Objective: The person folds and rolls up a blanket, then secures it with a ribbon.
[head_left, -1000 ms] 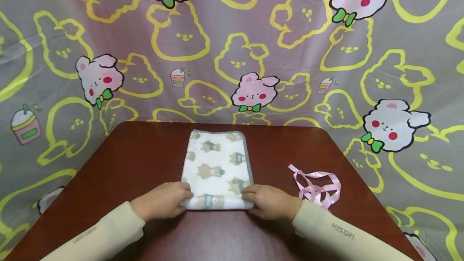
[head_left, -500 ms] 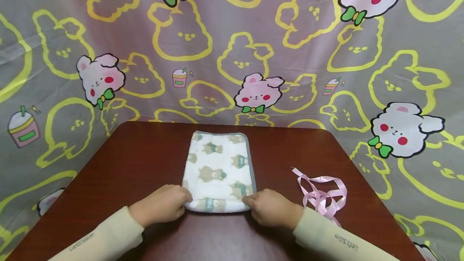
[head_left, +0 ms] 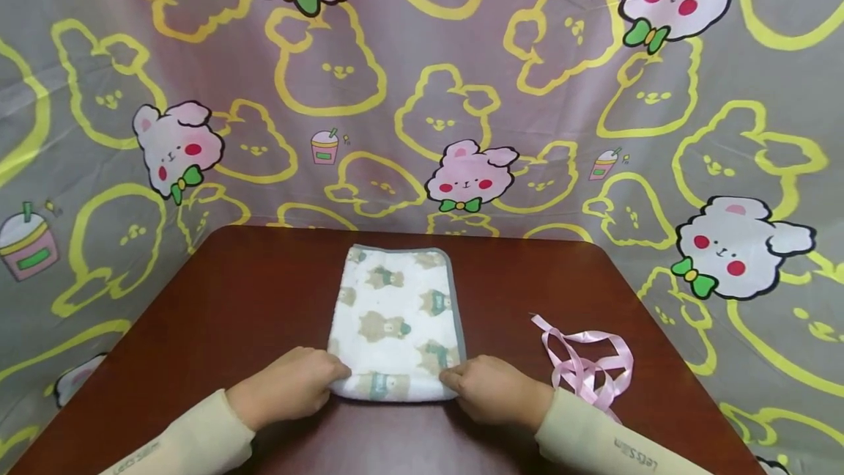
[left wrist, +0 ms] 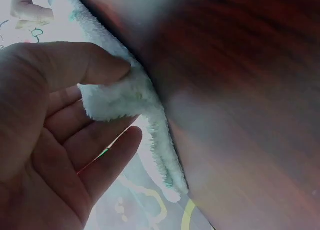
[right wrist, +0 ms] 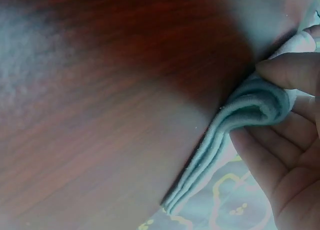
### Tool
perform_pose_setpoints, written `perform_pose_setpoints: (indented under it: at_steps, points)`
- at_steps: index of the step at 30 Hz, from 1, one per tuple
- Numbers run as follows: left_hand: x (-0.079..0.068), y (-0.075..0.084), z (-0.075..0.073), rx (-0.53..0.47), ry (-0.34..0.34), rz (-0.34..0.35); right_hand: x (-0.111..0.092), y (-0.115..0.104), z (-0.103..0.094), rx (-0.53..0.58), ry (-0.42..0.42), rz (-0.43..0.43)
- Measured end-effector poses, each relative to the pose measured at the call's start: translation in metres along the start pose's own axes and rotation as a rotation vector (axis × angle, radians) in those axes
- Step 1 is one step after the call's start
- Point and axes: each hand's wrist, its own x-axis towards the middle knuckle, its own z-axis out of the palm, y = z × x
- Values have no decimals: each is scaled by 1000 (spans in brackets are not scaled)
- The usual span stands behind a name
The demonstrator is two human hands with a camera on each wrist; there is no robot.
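A white fleecy towel (head_left: 389, 299) with brown bears and grey edging lies folded in the middle of the table. Its near end is turned up into a thick roll. My left hand (head_left: 290, 383) pinches the left end of that roll; in the left wrist view the thumb presses on the pile with fingers behind it. At the right end, my right hand (head_left: 497, 391) pinches the roll between thumb and fingers. The curled grey edging (right wrist: 250, 109) shows its layers in the right wrist view.
A loose heap of pink ribbon (head_left: 587, 365) lies on the dark red-brown table (head_left: 250, 299), right of the towel and close to my right forearm. A grey curtain (head_left: 369, 42) printed with bunnies surrounds the table's back and sides.
Both hands keep at the towel's near corners, their fingers drawn in closer on the rolled end. The whole view has shifted slightly.
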Motion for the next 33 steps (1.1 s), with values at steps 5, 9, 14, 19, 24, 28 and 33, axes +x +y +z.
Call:
perform_pose_setpoints:
  at_steps: [5,9,14,19,24,28,33]
  points:
    - [0,1,1,-29,8,-14,1,-1,-1,14,-28,-12]
    - [-1,3,4,-25,45,7,1,-1,0,38,-42,-33]
    - [-1,1,5,-60,63,10,-1,1,-2,59,-27,-49]
    - [0,-1,2,-115,45,-20,-3,6,-6,62,10,-58]
    - [-4,0,1,-168,40,-8,-8,7,-5,57,48,-82]
    - [-4,-4,-1,-215,38,-5,-11,10,-6,52,63,-83]
    - [-9,-6,-3,-239,41,-27,-11,10,-4,78,95,-58]
